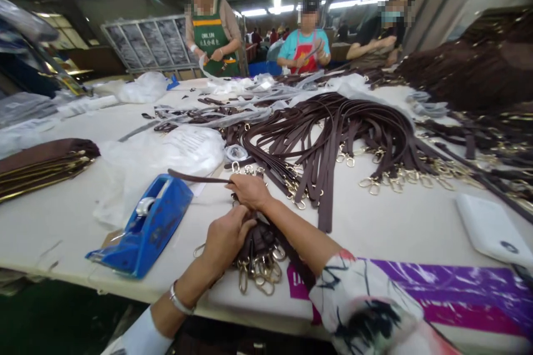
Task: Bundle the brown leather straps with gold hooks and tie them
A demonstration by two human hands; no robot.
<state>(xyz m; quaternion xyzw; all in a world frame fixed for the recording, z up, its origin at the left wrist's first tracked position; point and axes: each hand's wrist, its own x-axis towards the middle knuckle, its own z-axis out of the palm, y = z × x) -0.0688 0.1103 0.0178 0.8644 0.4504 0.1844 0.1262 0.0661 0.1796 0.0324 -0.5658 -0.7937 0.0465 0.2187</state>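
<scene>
My right hand (pixel 251 191) is closed around a dark brown strap (pixel 195 177), whose free end sticks out to the left over the tape dispenser. Just below it, my left hand (pixel 225 236) is closed over the same cluster of straps, fingers curled and thumb pointing right; what exactly it grips is partly hidden. A bunch of brown straps (pixel 263 237) with gold-coloured snap hooks (pixel 262 276) lies under and beside my hands, near the table's front edge. Beyond them spreads a large pile of brown straps (pixel 333 122) with metal clasps.
On the left stands a blue tape dispenser (pixel 156 222), with clear plastic bags (pixel 179 150) behind it. Folded brown pieces (pixel 45 163) lie far left. A white box-like device (pixel 493 227) and purple plastic packaging (pixel 466 288) are at right. Three people work across the table (pixel 387 233).
</scene>
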